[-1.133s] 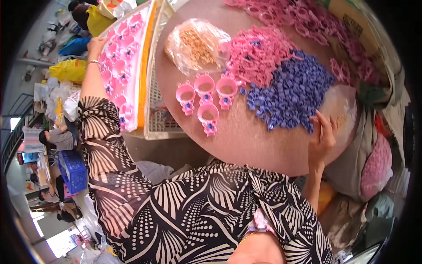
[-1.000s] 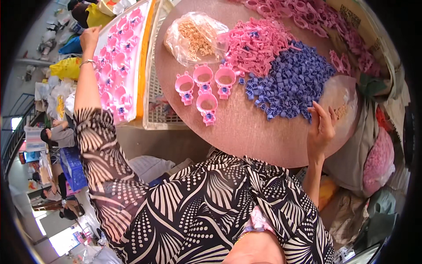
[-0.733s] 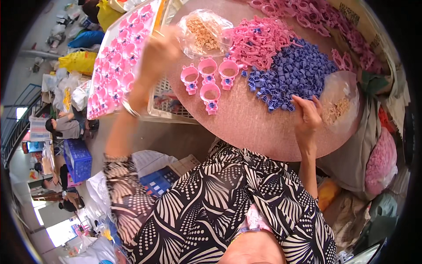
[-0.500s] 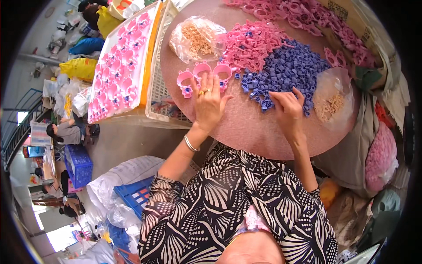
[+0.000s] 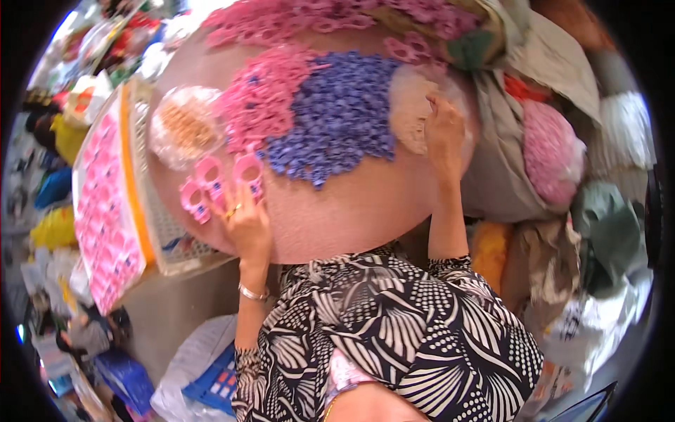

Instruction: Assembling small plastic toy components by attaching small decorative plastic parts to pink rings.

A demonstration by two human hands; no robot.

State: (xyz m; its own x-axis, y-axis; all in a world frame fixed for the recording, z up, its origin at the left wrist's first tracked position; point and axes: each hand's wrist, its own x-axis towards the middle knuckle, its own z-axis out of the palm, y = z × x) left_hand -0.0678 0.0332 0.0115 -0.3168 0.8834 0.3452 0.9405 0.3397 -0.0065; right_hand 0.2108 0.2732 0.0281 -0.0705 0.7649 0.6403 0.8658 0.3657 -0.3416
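Observation:
My left hand point(image 5: 246, 228) lies palm down at the left of the round table, fingers stretched and apart, touching pink plastic frames with round openings point(image 5: 209, 169). Small blue parts show on some of them. Over at the right, my right hand point(image 5: 444, 133) is above a clear plastic bag point(image 5: 460, 91) of small beige pieces point(image 5: 415, 116). Its fingertips are drawn together; what they hold, if anything, is too small to make out. Between my hands spread a heap of small blue plastic parts point(image 5: 337, 116) and a heap of small pink parts point(image 5: 264, 91).
More beige pieces lie in a second clear bag point(image 5: 184, 126) at the table's left. A tray of pink frames point(image 5: 109, 204) rests on a white crate point(image 5: 179, 246) beside the table point(image 5: 330, 225). Larger pink pieces point(image 5: 281, 21) line the far edge; sacks point(image 5: 499, 162) crowd the right.
The view has swung to the right. My right hand has moved from the blue heap to the right-hand bag of beige pieces. My left hand stays at the pink frames.

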